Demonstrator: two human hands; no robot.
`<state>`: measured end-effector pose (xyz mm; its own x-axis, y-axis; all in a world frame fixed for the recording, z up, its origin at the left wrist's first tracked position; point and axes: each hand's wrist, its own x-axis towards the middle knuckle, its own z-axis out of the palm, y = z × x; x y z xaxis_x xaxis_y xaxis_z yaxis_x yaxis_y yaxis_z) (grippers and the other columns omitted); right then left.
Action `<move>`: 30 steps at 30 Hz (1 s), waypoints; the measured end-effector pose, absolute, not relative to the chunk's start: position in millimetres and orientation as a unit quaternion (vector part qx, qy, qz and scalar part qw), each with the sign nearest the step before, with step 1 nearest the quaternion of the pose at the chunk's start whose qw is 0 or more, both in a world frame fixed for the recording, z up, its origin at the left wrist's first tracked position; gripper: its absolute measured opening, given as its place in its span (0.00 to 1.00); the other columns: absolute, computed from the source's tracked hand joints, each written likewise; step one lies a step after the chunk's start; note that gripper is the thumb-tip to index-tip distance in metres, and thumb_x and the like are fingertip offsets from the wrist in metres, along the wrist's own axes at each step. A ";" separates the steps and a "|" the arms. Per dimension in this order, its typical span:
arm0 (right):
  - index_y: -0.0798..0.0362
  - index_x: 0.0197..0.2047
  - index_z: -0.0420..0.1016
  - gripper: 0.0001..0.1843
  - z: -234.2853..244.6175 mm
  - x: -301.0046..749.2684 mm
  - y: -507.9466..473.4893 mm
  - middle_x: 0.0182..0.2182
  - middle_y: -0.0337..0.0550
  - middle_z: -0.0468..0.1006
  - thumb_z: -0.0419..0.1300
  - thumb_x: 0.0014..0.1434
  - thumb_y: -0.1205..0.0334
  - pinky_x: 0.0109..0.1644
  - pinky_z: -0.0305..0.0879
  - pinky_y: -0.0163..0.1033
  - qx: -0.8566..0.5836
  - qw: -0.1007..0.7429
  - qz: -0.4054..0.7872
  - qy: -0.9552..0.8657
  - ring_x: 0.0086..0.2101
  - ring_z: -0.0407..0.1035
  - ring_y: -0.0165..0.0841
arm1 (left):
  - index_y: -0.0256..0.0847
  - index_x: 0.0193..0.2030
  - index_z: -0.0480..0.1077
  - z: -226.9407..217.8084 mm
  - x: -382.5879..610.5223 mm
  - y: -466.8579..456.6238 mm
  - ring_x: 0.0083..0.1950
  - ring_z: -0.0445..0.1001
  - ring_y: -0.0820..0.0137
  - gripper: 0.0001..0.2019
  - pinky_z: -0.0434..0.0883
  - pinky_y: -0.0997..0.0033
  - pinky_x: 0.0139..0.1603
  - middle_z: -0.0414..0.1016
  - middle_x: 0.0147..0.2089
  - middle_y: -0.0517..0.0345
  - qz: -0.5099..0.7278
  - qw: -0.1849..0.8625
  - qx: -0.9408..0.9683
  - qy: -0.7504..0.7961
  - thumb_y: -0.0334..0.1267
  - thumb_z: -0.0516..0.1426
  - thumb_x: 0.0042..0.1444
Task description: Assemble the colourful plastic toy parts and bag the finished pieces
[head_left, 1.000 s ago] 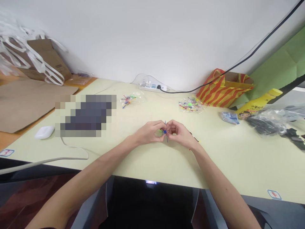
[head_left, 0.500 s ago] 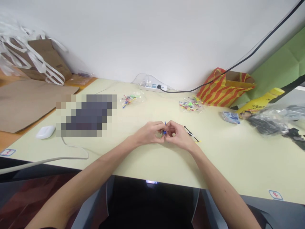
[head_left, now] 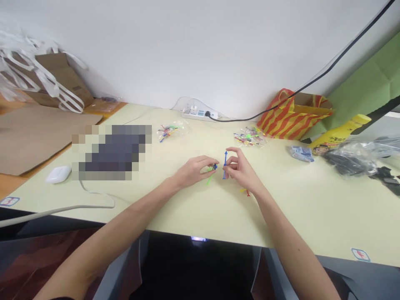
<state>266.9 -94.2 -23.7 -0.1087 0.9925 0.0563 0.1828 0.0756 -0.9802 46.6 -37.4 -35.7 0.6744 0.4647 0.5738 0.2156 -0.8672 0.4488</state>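
Note:
My left hand [head_left: 195, 170] rests on the pale table [head_left: 193, 204] and pinches a small blue connector piece [head_left: 214, 167] with a thin green stick [head_left: 210, 179] hanging from it. Just to its right, my right hand [head_left: 242, 168] pinches a blue stick [head_left: 225, 165] held upright, a small gap away from the connector. Small red and yellow sticks [head_left: 245, 191] lie on the table under my right wrist.
Two clear bags of coloured sticks [head_left: 168, 131] [head_left: 250, 137] lie farther back. A power strip [head_left: 200, 113] sits by the wall. A striped bag [head_left: 292, 116], a yellow bottle [head_left: 339, 134] and black plastic [head_left: 353, 162] are at right; a white case [head_left: 58, 174] and cable at left.
My hands were pressed together around the blue piece; they have drawn apart, the right hand taking the blue stick upright to the right. A green stick now shows below the left fingers.

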 end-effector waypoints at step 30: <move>0.51 0.31 0.71 0.04 -22.5 281.7 -94.5 0.27 0.41 0.79 0.58 0.56 0.69 0.47 0.47 0.46 -0.589 0.126 0.153 -0.783 0.39 0.68 0.40 | 0.40 0.46 0.75 -42.1 83.1 -27.3 0.42 0.77 0.65 0.07 0.69 0.66 0.50 0.79 0.41 0.54 0.202 0.137 0.952 0.182 0.39 0.60 0.64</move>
